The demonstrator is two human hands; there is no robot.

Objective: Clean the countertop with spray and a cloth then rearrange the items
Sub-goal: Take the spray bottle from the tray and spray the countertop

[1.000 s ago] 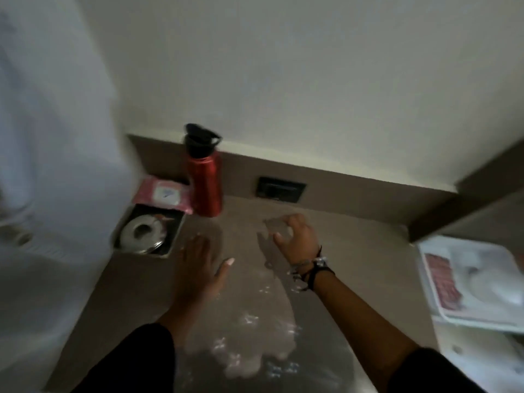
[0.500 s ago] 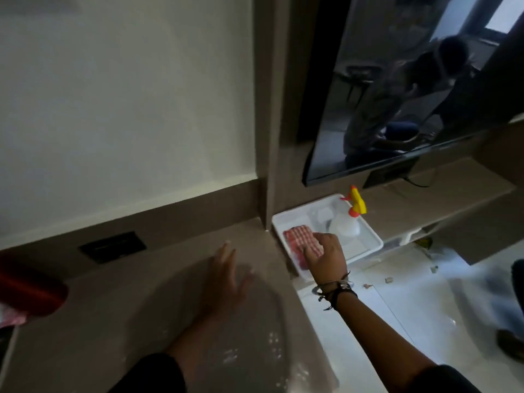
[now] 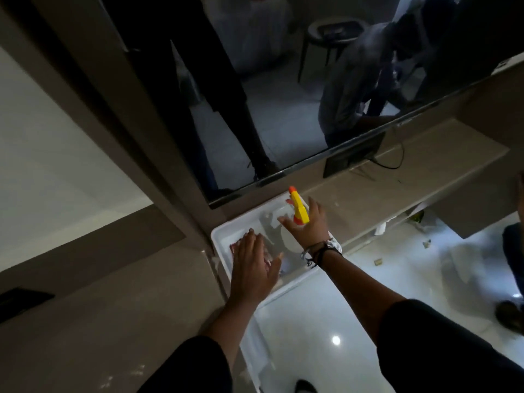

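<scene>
A white tray [image 3: 224, 232] sits on a low shelf to the right of the brown countertop [image 3: 113, 313]. In it lie a red checked cloth [image 3: 234, 247] and a clear spray bottle with a yellow and orange trigger head [image 3: 299, 205]. My left hand [image 3: 253, 268] lies flat on the cloth with fingers spread, covering most of it. My right hand [image 3: 307, 222] reaches over the bottle, fingers straight, next to the trigger head; whether it touches the bottle is unclear.
A dark TV screen [image 3: 283, 80] hangs right above the tray, with a cable [image 3: 394, 163] on the shelf under it. A black socket plate [image 3: 22, 300] sits at the countertop's back left. White floor lies to the right, with another person's foot [image 3: 510, 313].
The view swung right from the countertop to the tray. My left hand left the countertop and landed on the cloth. My right hand moved from the cloth to the spray bottle.
</scene>
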